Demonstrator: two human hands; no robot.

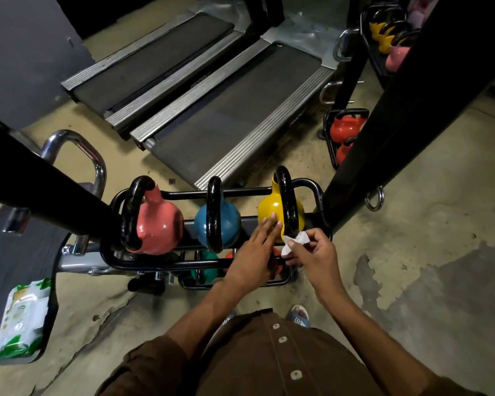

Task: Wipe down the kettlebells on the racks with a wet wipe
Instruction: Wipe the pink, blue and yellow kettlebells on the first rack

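**Wipe sits at the near foot of the yellow bell's handle**

Yellow kettlebell (270, 207) is at the right end of the top tier of the rack (240, 193), directly ahead of both hands. Blue kettlebell (230, 221) and pink kettlebell (159, 224) stand to its left.

Right hand (312, 254) has thumb and fingers pinched on the wet wipe (296, 240). The wipe is bunched and touches, or is just short of, the near base of the black handle (286, 204). I can't tell which.

Left hand (252, 252) has its fingers out straight and lying on the near-left face of the yellow body. It grips nothing and looks like a steadying hand.

Key geometry: the handle loop arches front to back, away from the person. Its long run leads up and forward from the wipe.

My read:
- The right hand is the nearer one for the handle, so the likely stroke goes away from the body, up over the arch.
- The yellow shell under the left palm stays covered until that hand shifts.
- More bells sit on the lower tier beneath the hands, partly hidden.

The wipes pack (20, 318) is well off to the left.
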